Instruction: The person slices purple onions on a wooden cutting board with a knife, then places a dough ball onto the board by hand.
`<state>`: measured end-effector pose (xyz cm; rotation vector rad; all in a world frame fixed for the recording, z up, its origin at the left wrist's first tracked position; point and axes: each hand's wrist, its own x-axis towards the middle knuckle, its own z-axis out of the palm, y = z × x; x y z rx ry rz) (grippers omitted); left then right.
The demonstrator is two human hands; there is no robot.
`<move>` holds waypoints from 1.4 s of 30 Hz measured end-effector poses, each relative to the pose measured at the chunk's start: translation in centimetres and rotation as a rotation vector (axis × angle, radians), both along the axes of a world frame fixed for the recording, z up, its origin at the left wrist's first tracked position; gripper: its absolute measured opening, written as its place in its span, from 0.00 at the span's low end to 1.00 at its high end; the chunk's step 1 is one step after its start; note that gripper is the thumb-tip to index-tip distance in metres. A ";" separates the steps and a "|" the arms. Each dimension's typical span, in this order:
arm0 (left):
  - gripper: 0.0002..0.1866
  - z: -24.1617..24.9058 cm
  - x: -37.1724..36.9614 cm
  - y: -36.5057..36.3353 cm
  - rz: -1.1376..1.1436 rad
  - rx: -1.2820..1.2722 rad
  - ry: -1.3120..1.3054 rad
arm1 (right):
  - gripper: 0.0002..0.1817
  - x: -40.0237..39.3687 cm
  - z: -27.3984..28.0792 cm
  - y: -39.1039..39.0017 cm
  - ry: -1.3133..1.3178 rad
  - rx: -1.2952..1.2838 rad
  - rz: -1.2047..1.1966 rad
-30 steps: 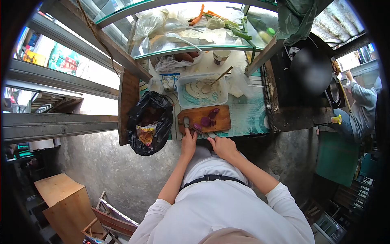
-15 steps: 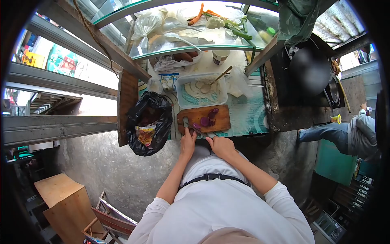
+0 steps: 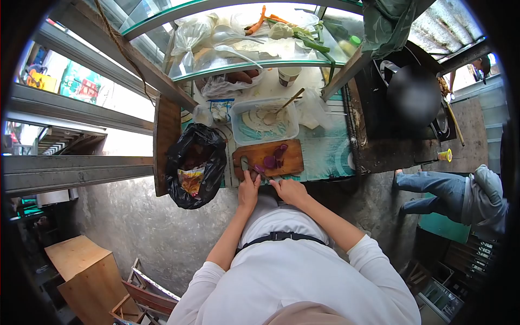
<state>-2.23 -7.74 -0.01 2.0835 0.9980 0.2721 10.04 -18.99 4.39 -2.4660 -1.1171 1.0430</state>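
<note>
On the teal-patterned counter [image 3: 329, 154], 1 cutting board [image 3: 293, 159] bears purple pieces [image 3: 270, 161], too bunched to count. The right hand [image 3: 290, 191] clenches 1 knife [image 3: 265, 176], handle hidden; whether the left hand [image 3: 248, 190], at the board's near edge, grasps anything, I cannot tell.

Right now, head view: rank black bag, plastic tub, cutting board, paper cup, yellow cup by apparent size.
1. Black bag
2. Plastic tub and cutting board: too alike to rank
3. Paper cup
4. Yellow cup

The table [image 3: 327, 154] bears a cutting board [image 3: 258, 150], tub [image 3: 293, 124] — apparently a cup [image 3: 288, 76].
</note>
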 end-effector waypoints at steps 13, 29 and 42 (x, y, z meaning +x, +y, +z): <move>0.22 -2.5 -2.1 -0.8 0.141 -0.367 -0.212 | 0.38 0.8 -4.5 -0.2 0.248 0.119 -0.158; 0.21 2.9 -0.3 -0.8 0.003 -0.731 -0.712 | 0.37 1.6 -1.5 -1.7 0.337 0.071 -0.219; 0.22 3.6 0.0 -0.4 0.065 -0.746 -0.713 | 0.37 0.9 -4.3 -2.8 0.323 0.127 -0.297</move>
